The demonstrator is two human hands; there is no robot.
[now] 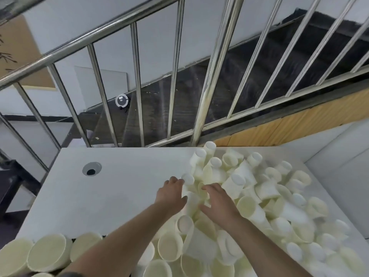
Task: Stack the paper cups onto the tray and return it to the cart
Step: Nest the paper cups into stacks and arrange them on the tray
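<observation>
free: bare tabletop (119, 186) left | blocked: cup pile (259, 196) right, railing (175, 76) behind

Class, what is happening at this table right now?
A person reaches both hands into a heap of loose paper cups on a white table. The left hand touches a cup at the heap's left edge; the right hand rests on cups beside it. More cups sit lined up at the near left.
</observation>
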